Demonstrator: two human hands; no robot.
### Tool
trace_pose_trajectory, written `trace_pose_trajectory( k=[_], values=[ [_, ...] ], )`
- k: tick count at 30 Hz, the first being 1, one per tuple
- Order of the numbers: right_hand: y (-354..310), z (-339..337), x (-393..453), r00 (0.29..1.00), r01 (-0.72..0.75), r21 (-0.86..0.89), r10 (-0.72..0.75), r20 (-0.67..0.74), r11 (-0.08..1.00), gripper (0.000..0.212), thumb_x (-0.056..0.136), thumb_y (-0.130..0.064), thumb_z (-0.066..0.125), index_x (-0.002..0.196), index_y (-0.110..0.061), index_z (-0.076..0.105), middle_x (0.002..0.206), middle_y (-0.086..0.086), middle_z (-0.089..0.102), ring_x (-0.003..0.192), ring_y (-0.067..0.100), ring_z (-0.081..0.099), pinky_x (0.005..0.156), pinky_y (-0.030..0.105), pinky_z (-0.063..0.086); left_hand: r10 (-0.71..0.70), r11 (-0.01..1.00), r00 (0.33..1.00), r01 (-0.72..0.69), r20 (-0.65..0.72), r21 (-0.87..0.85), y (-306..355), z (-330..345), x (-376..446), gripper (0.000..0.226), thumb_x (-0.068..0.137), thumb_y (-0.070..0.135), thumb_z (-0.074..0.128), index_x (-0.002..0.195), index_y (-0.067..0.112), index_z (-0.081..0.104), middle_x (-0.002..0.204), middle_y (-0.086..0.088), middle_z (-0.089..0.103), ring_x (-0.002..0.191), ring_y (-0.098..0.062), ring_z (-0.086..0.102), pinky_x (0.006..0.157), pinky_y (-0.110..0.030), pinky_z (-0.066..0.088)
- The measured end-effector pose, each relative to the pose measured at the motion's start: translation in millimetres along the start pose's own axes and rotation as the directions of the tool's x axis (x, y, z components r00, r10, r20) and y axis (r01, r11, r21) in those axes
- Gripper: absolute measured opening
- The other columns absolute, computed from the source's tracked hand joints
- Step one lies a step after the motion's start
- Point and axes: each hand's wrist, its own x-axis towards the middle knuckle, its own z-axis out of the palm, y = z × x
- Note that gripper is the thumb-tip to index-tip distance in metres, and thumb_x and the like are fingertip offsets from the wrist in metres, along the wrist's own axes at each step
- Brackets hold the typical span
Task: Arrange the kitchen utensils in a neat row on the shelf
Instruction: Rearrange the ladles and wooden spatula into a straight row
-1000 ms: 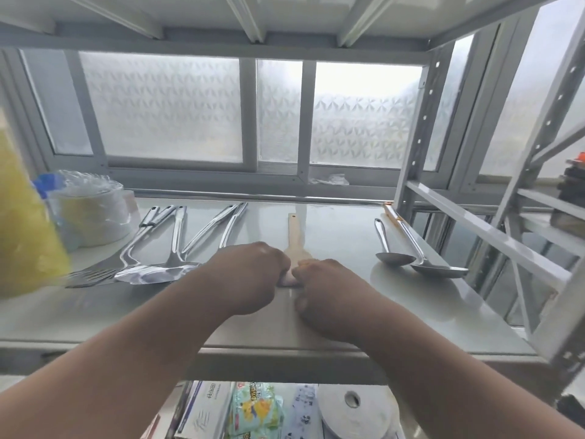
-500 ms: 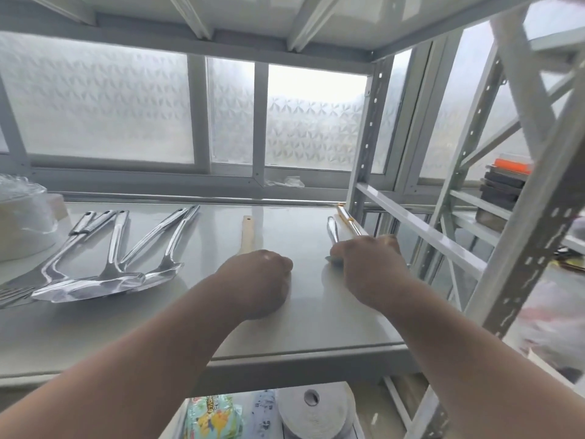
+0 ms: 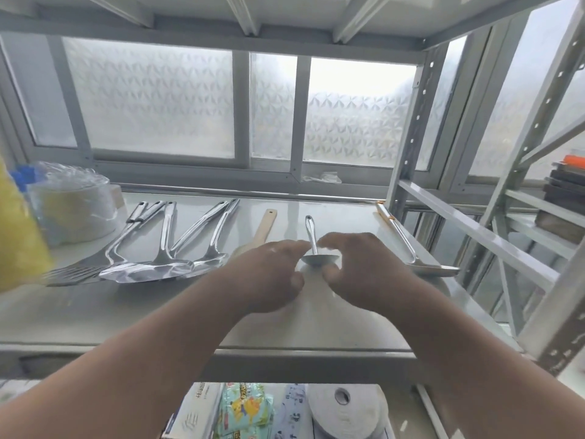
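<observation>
Shelf [image 3: 95,312], mid-row: your left hand [image 3: 269,277] and right hand [image 3: 357,274], fingers loosely curled, flank the steel spoon [image 3: 311,245]; contact unclear. Left hand hides the wooden spatula [image 3: 264,228] blade.

soft daylight floods in through the frosted window [image 3: 228,99], blowing out its right pane. the glossy shelf [image 3: 316,312] mirrors that glare. wide-angle bending skews the frame posts; the yellow object [image 3: 19,236] at left is blurred.
</observation>
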Motion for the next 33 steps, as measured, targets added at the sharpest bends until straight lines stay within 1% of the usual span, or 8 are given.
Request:
trace_pose_trajectory(
  k=[5, 9, 11, 15, 19, 23, 28, 33],
  values=[
    [55.3, -33.1, -6.8, 0.958, -0.283, -0.241, 0.264, -0.108, 0.928, 0.048, 0.079, -0.038, 0.055, 0.126, -0.031, 0.062, 0.115, 0.005, 0.071, 0.111, 0.031, 0.062, 0.096, 0.041, 0.05, 0.083, 0.994, 0.995, -0.086, -0.048, -0.062, 26.5, 2.4, 4.0, 0.06, 0.1, 0.039, 0.045, 0.158, 0.049, 0.033, 0.165, 0.031, 0.034, 0.154, 0.006, 0.028, 0.132, -0.04, 0.002],
    [90.2, -31.4, -20.0, 0.884, -0.438, -0.32, 0.468, 0.018, 0.84, 0.035, 0.085, -0.047, 0.05, 0.111, -0.027, 0.061, 0.111, 0.005, 0.066, 0.106, 0.031, 0.06, 0.094, 0.044, 0.051, 0.123, 0.985, 0.992, -0.122, -0.004, -0.119, 32.0, 16.0, 18.6, 0.055, 0.104, 0.047, 0.043, 0.158, 0.041, 0.041, 0.162, 0.021, 0.043, 0.152, -0.008, 0.039, 0.126, -0.042, 0.028],
    [97.4, -31.5, -19.8, 0.912, -0.397, -0.267, 0.41, -0.006, 0.878, 0.023, 0.093, -0.036, 0.053, 0.104, -0.021, 0.067, 0.1, 0.006, 0.066, 0.095, 0.031, 0.063, 0.085, 0.039, 0.054, 0.136, 0.98, 0.99, -0.139, -0.027, -0.14, 33.0, 14.6, 23.6, 0.055, 0.106, 0.056, 0.04, 0.159, 0.039, 0.04, 0.164, 0.016, 0.043, 0.151, -0.011, 0.041, 0.123, -0.042, 0.034],
    [101.3, -32.2, -23.6, 0.942, -0.333, -0.214, 0.334, -0.036, 0.918, 0.02, 0.096, -0.022, 0.059, 0.106, -0.021, 0.076, 0.088, 0.009, 0.07, 0.09, 0.031, 0.064, 0.079, 0.032, 0.052, 0.186, 0.971, 0.974, -0.202, -0.131, -0.125, 41.5, 11.4, 25.1, 0.054, 0.11, 0.058, 0.035, 0.161, 0.04, 0.038, 0.169, 0.017, 0.035, 0.157, -0.005, 0.029, 0.131, -0.04, 0.011],
    [87.5, -26.0, -28.0, 0.969, -0.173, -0.121, 0.147, -0.2, 0.978, 0.032, 0.092, -0.017, 0.069, 0.122, -0.029, 0.075, 0.106, 0.01, 0.078, 0.102, 0.036, 0.07, 0.086, 0.032, 0.051, 0.19, 0.97, 0.959, -0.217, -0.211, -0.111, 26.6, 7.1, 20.2, 0.059, 0.109, 0.058, 0.038, 0.165, 0.039, 0.031, 0.174, 0.011, 0.028, 0.162, -0.012, 0.02, 0.13, -0.039, 0.022],
    [64.7, -29.2, -20.3, 0.968, 0.037, -0.113, -0.064, -0.241, 0.993, 0.039, 0.088, -0.011, 0.075, 0.124, -0.026, 0.074, 0.117, 0.0, 0.076, 0.11, 0.026, 0.07, 0.089, 0.019, 0.04, 0.204, 0.978, 0.941, -0.182, -0.272, 0.103, -10.7, -23.0, 25.6, 0.063, 0.111, 0.047, 0.043, 0.169, 0.031, 0.025, 0.178, 0.002, 0.017, 0.163, -0.017, 0.017, 0.129, -0.032, 0.014],
    [47.6, -23.2, -22.6, 0.923, 0.329, -0.106, -0.344, -0.175, 0.938, 0.043, 0.085, -0.007, 0.078, 0.123, -0.027, 0.075, 0.122, -0.024, 0.065, 0.12, 0.015, 0.065, 0.104, 0.027, 0.044, 0.365, 0.837, 0.848, -0.119, -0.383, 0.535, -64.8, -69.5, 39.4, 0.068, 0.108, 0.037, 0.055, 0.169, 0.027, 0.026, 0.177, 0.0, 0.022, 0.163, -0.022, 0.022, 0.132, -0.051, 0.017],
    [30.6, -21.3, -25.7, 0.865, 0.457, -0.028, -0.451, -0.222, 0.889, 0.039, 0.09, -0.029, 0.058, 0.125, -0.026, 0.074, 0.127, -0.02, 0.067, 0.128, 0.009, 0.056, 0.111, 0.021, 0.036, 0.282, 0.738, 0.916, -0.017, -0.286, 0.675, -103.2, -101.2, 45.5, 0.066, 0.113, 0.033, 0.042, 0.171, 0.026, 0.012, 0.179, 0.007, 0.014, 0.165, -0.016, 0.014, 0.133, -0.049, 0.011]
  ],
)
